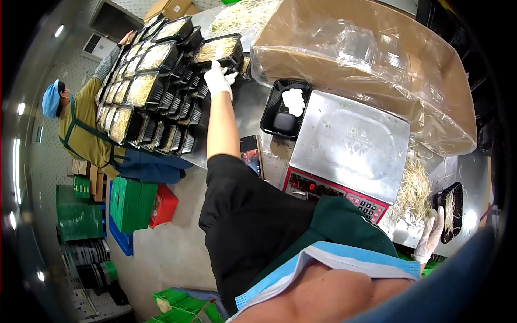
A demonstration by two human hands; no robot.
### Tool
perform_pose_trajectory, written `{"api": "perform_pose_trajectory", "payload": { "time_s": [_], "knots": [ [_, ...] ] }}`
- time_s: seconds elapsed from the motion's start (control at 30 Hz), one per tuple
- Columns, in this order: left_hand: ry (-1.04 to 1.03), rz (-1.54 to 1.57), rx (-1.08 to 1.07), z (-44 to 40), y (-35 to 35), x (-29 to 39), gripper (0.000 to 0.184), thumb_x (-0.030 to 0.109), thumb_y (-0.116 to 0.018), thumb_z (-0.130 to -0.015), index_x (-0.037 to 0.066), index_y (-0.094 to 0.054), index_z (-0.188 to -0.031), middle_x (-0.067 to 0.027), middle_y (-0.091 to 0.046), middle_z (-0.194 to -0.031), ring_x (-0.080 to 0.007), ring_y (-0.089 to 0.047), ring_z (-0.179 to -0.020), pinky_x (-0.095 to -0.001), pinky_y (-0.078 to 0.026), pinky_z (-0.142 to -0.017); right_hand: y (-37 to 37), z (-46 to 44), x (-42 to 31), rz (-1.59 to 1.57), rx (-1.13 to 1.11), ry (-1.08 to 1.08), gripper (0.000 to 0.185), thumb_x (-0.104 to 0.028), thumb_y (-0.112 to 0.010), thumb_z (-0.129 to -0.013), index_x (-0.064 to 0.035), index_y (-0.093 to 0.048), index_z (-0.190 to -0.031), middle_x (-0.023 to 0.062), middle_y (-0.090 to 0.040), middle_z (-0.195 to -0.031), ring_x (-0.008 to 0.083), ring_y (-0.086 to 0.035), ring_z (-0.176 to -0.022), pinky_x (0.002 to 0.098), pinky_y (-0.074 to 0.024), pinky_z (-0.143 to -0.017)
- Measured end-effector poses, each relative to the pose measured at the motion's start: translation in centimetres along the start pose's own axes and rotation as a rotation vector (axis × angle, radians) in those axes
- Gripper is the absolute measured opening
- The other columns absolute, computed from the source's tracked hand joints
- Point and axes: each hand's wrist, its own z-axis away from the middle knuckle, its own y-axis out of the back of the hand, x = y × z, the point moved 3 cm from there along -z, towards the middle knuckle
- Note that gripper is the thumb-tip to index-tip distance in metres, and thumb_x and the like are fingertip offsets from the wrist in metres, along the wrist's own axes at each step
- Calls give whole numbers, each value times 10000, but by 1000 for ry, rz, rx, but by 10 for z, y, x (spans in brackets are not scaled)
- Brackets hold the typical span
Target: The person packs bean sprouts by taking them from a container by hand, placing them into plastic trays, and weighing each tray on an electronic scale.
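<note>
My left hand (218,82), in a white glove, reaches out to the near edge of a black plastic tray of bean sprouts (218,49) at the side of the stack. Its fingers are bent at the tray's edge and seem to grip it. Low on the right, my right hand (429,237), also gloved, is at the rim of another black tray (456,215) with some sprouts in it. Its fingers lie along that rim, partly over it. Between my hands stands a digital scale (350,148) with a bare metal plate and a red display showing 0.
Stacked filled trays (142,89) rise on the left; a co-worker (86,124) stands behind them. Beside the scale are a black tray (267,116) with white and black items and a phone (251,156). A plastic-lined carton (366,59) and loose sprouts (413,188) are nearby.
</note>
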Motion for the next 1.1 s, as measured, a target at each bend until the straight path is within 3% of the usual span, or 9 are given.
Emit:
{"api": "perform_pose_trajectory", "payload": {
  "time_s": [0.17, 0.27, 0.3, 0.37, 0.7, 0.77, 0.8, 0.93, 1.1],
  "knots": [
    [-195, 81, -237, 155, 3, 14, 501, 68, -479, -902, 48, -302, -1370, -196, -436, -1305, -306, -630, -938, -359, -573, -589, 22, 21, 13, 25, 15, 42, 493, -218, -461, -976, -12, -318, -1400, 111, -400, -1398, 197, -455, -1196, 316, -366, -1004],
    [-37, 361, -564, 223, -5, 14, 434, 102, -461, -915, 24, -370, -1333, -151, -532, -1229, -250, -618, -992, -319, -569, -679, 34, 42, 18, -28, -15, 136, 462, -115, -446, -967, 4, -318, -1394, 113, -385, -1418, 196, -443, -1230, 298, -359, -1012],
    [-194, 227, -633, 265, -20, 27, 189, 101, -458, -910, 51, -525, -1079, -7, -587, -945, -111, -610, -760, -238, -522, -581, 38, 52, 15, -1, -24, 170, 457, -86, -439, -964, 7, -317, -1394, 109, -380, -1424, 190, -446, -1228, 294, -360, -1010],
    [-362, 124, -671, 324, -32, -2, 240, 96, -499, -881, 24, -553, -1103, -32, -621, -981, -99, -602, -856, -219, -484, -745, 58, 82, 19, -36, -12, 144, 450, -66, -435, -960, 13, -327, -1389, 91, -388, -1425, 177, -448, -1230, 281, -369, -991],
    [420, 112, -1942, 704, -98, -48, 367, 123, -500, -917, -31, -496, -1250, -119, -643, -1039, -142, -609, -889, -269, -493, -817, 237, 317, -52, 480, 200, -210, 302, -144, -523, -929, -33, -569, -1206, 120, -573, -1251, 235, -516, -1184, 335, -372, -1019],
    [-1, -199, -2033, 750, -94, -16, 329, 107, -477, -937, -25, -527, -1235, -112, -652, -1072, -139, -618, -887, -260, -490, -817, 283, 364, -64, 485, 248, -381, 348, -249, -541, -928, -35, -575, -1201, 130, -564, -1260, 236, -527, -1166, 336, -381, -1015],
    [-166, -262, -2013, 750, -129, -85, 308, 95, -475, -942, -12, -546, -1222, -107, -666, -1035, -136, -621, -883, -259, -491, -812, 291, 333, 51, 409, 288, -313, 384, -304, -557, -919, -48, -579, -1205, 129, -564, -1258, 231, -533, -1156, 338, -390, -1009],
    [-1147, -685, -1804, 808, -113, -149, 262, 163, -586, -897, 35, -634, -1121, -130, -665, -1052, -229, -649, -925, -295, -492, -827, 340, 404, 159, 380, 321, -644, 565, -462, -604, -855, -75, -537, -1261, 121, -577, -1246, 243, -556, -1125, 339, -421, -979],
    [-824, -906, -1946, 807, -134, -166, 465, 362, -619, -865, 50, -578, -1206, -113, -670, -1032, -213, -641, -785, -317, -500, -734, 338, 390, 243, 492, 202, -934, 637, -453, -577, -860, -95, -426, -1364, 126, -494, -1343, 267, -529, -1172, 321, -401, -1009]
  ]
}}
